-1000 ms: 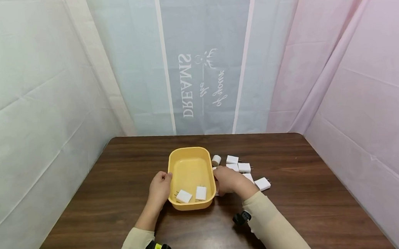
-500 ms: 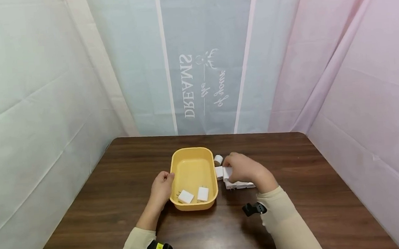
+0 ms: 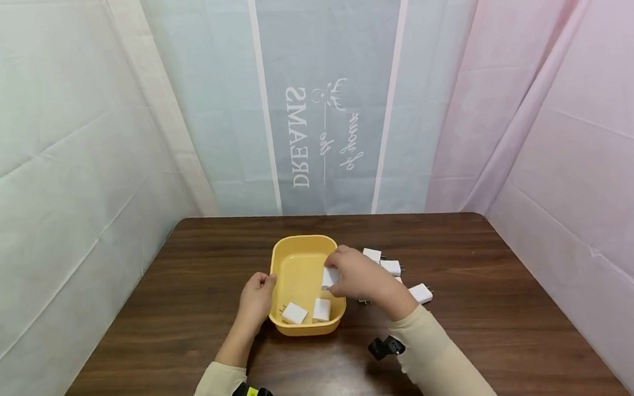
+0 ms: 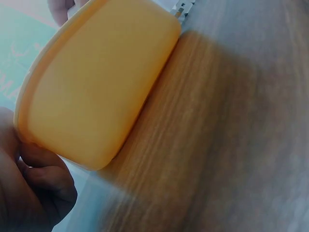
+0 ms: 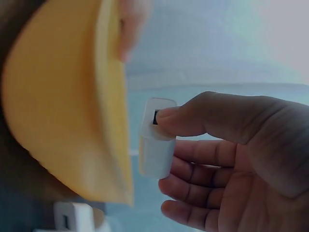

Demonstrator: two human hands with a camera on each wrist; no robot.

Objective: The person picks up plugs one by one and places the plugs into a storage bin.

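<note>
A yellow plastic bin [image 3: 306, 330] stands on the table, its left rim pinched by my left hand [image 3: 256, 300] between thumb and curled fingers. Over the bin's right side, my right hand [image 3: 364, 279] holds a white plug-in charger [image 3: 330, 277]. In the right wrist view the thumb presses the end of this charger [image 5: 157, 157] that has a dark port, with the fingers behind it. Two more white chargers lie on the bin floor: one tilted, with its prongs to the left [image 3: 294, 313], the other beside it near the front right.
Right of the bin, several white chargers lie loose on the dark wooden table [image 3: 470, 334], among them a charger [image 3: 420, 293] lying apart at the right. The right hand hides part of this group. A fabric backdrop [image 3: 333, 37] rises behind the table.
From the loose chargers on the right, my right hand has moved left over the bin with a charger in its fingers. My left hand stays at the rim.
</note>
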